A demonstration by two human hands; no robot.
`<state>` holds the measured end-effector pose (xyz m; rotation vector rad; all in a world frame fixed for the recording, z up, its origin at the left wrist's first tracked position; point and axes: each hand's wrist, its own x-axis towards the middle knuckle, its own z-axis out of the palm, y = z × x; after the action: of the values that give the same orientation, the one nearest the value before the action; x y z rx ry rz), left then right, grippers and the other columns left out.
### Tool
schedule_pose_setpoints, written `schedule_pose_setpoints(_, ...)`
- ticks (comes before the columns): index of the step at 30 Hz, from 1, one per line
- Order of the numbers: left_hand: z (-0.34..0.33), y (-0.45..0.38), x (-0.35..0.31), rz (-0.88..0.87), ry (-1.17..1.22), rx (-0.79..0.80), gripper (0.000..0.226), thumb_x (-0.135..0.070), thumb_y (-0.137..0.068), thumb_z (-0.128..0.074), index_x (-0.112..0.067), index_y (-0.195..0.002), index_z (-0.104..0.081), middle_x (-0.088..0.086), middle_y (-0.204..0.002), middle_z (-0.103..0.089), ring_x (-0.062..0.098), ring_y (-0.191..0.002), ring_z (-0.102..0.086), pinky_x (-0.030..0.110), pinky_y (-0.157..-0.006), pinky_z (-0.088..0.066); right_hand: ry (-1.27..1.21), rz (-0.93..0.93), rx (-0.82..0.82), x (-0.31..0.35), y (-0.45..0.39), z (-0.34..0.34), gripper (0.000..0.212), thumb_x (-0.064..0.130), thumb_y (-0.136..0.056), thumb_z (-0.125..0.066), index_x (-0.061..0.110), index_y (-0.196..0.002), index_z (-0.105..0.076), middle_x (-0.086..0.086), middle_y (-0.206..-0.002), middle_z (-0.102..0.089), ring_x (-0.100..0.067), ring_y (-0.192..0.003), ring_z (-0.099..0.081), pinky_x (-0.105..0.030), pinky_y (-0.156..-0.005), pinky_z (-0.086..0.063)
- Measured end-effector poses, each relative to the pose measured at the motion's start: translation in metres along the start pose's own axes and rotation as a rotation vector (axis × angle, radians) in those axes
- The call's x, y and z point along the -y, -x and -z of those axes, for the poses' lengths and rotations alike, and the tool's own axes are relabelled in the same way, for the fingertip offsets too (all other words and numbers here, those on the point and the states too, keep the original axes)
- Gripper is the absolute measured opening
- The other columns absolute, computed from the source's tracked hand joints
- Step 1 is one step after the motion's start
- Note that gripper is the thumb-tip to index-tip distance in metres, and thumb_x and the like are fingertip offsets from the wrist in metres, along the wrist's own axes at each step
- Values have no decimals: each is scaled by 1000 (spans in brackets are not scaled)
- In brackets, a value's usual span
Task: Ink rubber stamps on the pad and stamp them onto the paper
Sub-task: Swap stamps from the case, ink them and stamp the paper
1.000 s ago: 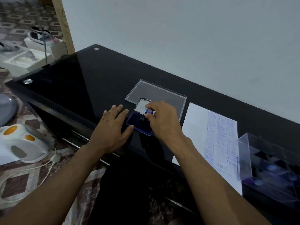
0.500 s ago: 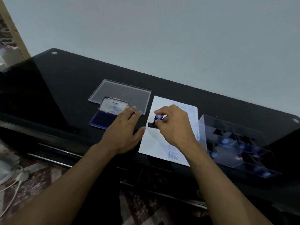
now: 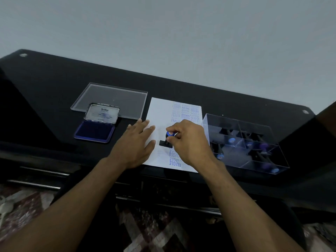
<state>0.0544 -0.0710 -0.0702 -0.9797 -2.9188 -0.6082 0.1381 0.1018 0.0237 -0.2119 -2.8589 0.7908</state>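
The right hand [image 3: 189,140] pinches the blue-capped handle of a rubber stamp [image 3: 167,141], fingers curled round it, with the stamp's black base set down on the white paper [image 3: 160,113] near the sheet's middle; the handle stands roughly upright, tilted a little toward 1 o'clock, while the base's long axis runs 9 to 3 o'clock. The left hand [image 3: 136,144] lies flat with fingers straight and spread, pointing toward 1 o'clock, pressing the paper's 9 o'clock edge on the black table [image 3: 54,84]. The open ink pad [image 3: 96,130] sits well out at 9 o'clock from the stamp, its lid raised at 12 o'clock against a clear tray lid [image 3: 111,100], and a clear divided box [image 3: 245,142] of more stamps stands just beside the paper at 3 o'clock.
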Motion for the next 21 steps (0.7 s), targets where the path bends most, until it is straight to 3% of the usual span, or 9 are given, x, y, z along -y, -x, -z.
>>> schedule_pose_setpoints(7,-5,0,3,-6,-51,21,67,-54,-96,-23,-25,-156,-33,1,-167,-20,19,-155,-10,40,-125,-3,3,3,16,0,2,-6,24,16,-89,-71,15,-112,-74,-3,-110,-67,-18,-91,-66,-30,-90,-52)
schedule_pose_setpoints(21,-6,1,4,-12,-72,18,75,-59,-93,-13,-25,-156,-33,1,-167,-20,18,-155,-10,43,-126,-7,24,8,39,3,0,-10,24,15,-88,-72,15,-113,-74,-3,-113,-68,-18,-92,-66,-27,-93,-50)
